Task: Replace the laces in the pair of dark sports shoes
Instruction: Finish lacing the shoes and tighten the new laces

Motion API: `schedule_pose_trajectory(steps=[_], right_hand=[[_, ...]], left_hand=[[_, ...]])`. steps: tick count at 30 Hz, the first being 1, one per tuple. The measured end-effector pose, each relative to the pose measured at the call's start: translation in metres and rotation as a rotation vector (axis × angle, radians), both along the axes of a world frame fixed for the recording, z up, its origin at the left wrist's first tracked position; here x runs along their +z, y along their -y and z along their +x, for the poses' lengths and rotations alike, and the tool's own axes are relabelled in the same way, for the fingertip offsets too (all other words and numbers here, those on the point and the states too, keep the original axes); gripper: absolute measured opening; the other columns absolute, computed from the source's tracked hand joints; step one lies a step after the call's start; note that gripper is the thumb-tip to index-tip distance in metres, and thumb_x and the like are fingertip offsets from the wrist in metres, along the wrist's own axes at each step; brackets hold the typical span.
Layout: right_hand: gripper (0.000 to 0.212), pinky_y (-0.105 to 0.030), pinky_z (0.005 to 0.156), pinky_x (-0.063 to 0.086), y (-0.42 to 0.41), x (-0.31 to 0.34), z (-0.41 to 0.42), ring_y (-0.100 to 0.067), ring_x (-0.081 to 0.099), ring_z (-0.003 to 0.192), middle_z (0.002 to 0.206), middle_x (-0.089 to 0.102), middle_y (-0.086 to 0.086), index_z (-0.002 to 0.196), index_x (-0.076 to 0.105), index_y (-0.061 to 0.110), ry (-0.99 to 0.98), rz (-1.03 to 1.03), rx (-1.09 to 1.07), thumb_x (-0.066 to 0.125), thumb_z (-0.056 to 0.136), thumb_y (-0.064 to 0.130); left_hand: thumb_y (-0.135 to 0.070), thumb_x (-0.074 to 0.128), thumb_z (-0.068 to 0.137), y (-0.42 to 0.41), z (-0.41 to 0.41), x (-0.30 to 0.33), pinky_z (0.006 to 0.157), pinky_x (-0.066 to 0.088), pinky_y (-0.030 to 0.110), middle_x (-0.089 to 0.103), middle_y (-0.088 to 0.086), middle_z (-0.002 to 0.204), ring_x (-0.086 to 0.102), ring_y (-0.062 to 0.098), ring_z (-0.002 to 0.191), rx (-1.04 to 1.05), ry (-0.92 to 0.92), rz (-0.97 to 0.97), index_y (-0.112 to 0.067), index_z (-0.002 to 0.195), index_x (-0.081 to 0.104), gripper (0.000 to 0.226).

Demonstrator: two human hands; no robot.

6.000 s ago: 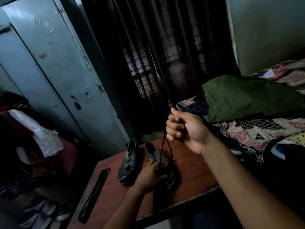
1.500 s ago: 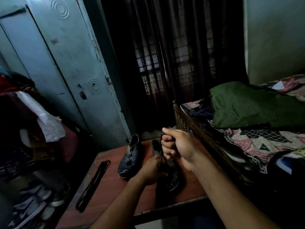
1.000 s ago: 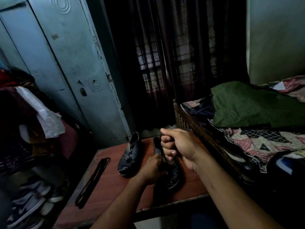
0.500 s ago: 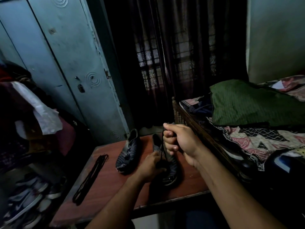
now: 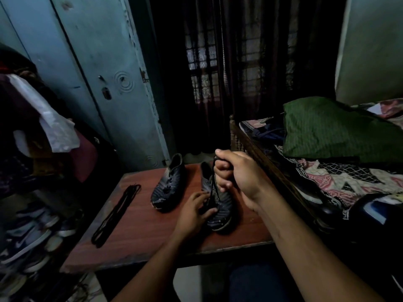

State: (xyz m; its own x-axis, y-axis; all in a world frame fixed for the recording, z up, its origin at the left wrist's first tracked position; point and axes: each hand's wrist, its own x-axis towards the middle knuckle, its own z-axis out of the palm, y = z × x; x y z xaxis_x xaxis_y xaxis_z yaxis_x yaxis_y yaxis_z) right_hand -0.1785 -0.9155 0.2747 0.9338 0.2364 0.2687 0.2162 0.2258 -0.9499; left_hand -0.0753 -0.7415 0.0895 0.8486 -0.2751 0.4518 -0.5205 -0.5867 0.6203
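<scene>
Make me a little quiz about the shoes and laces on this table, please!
1. True or false: the right hand grips a lace pulled up from the right shoe.
2. Where is the spare lace lying? A) on the bed B) on the table, left of the left shoe C) in the left hand
3. Fill in: the left hand rests on the ____ shoe.

Key: 1 true. 2 B. 3 right.
</scene>
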Motion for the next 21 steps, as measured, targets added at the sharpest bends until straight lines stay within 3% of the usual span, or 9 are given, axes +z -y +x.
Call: schedule_pose_trajectory(steps=[4, 8, 10, 12, 14, 17, 19, 21], right_hand=[[0.045, -0.031, 0.049, 0.030, -0.002, -0.003, 0.000, -0.017, 0.025, 0.042, 0.050, 0.020, 0.002, 0.062, 0.032, 0.019, 0.019, -0.003, -0.004, 0.040, 0.105, 0.026], [0.045, -0.031, 0.049, 0.030, -0.004, -0.001, -0.004, -0.017, 0.027, 0.044, 0.049, 0.024, 0.004, 0.062, 0.032, 0.019, 0.045, -0.078, 0.011, 0.039, 0.106, 0.025], [0.046, -0.031, 0.049, 0.030, -0.003, -0.003, -0.001, -0.016, 0.028, 0.044, 0.048, 0.027, 0.006, 0.062, 0.034, 0.019, 0.078, -0.157, -0.013, 0.040, 0.107, 0.025], [0.050, -0.033, 0.051, 0.027, 0.005, -0.004, 0.008, -0.015, 0.032, 0.044, 0.048, 0.032, 0.007, 0.057, 0.036, 0.022, 0.194, -0.344, -0.140, 0.044, 0.106, 0.028], [0.055, -0.034, 0.054, 0.026, 0.022, -0.001, 0.025, -0.014, 0.036, 0.047, 0.050, 0.034, 0.008, 0.052, 0.034, 0.020, 0.377, -0.706, -0.393, 0.049, 0.103, 0.033], [0.054, -0.034, 0.060, 0.029, 0.047, 0.008, 0.063, -0.025, 0.048, 0.062, 0.056, 0.040, 0.001, 0.054, 0.036, 0.019, 0.431, -1.011, -0.609, 0.044, 0.104, 0.038], [0.050, -0.036, 0.064, 0.034, 0.054, 0.010, 0.091, -0.035, 0.058, 0.076, 0.070, 0.056, -0.010, 0.063, 0.049, 0.017, 0.451, -1.164, -0.654, 0.038, 0.106, 0.039], [0.047, -0.042, 0.073, 0.044, 0.053, 0.003, 0.116, -0.041, 0.064, 0.093, 0.094, 0.066, -0.021, 0.086, 0.063, 0.010, 0.497, -1.350, -0.643, 0.034, 0.106, 0.040]], left_hand=[[-0.039, 0.078, 0.085, 0.000, 0.000, -0.002, 0.106, 0.046, 0.021, 0.060, 0.001, 0.131, 0.059, 0.011, 0.122, -0.003, -0.004, -0.002, -0.009, 0.132, 0.068, 0.056], [-0.031, 0.081, 0.087, -0.001, 0.000, -0.001, 0.101, 0.040, 0.008, 0.060, 0.003, 0.131, 0.058, 0.012, 0.119, 0.009, 0.029, 0.015, -0.008, 0.131, 0.069, 0.051], [-0.033, 0.078, 0.089, 0.000, -0.002, 0.001, 0.104, 0.044, 0.015, 0.060, 0.002, 0.131, 0.058, 0.011, 0.120, 0.015, 0.042, 0.032, -0.010, 0.131, 0.070, 0.048], [-0.037, 0.071, 0.092, 0.000, -0.003, 0.001, 0.103, 0.050, 0.027, 0.061, 0.002, 0.130, 0.060, 0.013, 0.118, 0.028, 0.037, 0.044, -0.011, 0.126, 0.072, 0.043], [-0.035, 0.068, 0.096, 0.000, -0.005, 0.001, 0.094, 0.053, 0.032, 0.063, 0.000, 0.122, 0.064, 0.016, 0.110, 0.060, 0.054, 0.056, -0.011, 0.115, 0.073, 0.030], [-0.030, 0.066, 0.099, 0.001, -0.006, 0.001, 0.084, 0.052, 0.035, 0.063, 0.000, 0.114, 0.064, 0.017, 0.100, 0.111, 0.090, 0.087, -0.012, 0.111, 0.072, 0.022], [-0.029, 0.066, 0.099, 0.002, -0.006, 0.001, 0.082, 0.053, 0.035, 0.063, -0.002, 0.112, 0.065, 0.016, 0.098, 0.121, 0.087, 0.077, -0.014, 0.111, 0.072, 0.021], [-0.027, 0.067, 0.099, 0.002, -0.006, 0.002, 0.083, 0.055, 0.035, 0.062, -0.003, 0.110, 0.066, 0.013, 0.097, 0.117, 0.070, 0.055, -0.014, 0.115, 0.071, 0.021]])
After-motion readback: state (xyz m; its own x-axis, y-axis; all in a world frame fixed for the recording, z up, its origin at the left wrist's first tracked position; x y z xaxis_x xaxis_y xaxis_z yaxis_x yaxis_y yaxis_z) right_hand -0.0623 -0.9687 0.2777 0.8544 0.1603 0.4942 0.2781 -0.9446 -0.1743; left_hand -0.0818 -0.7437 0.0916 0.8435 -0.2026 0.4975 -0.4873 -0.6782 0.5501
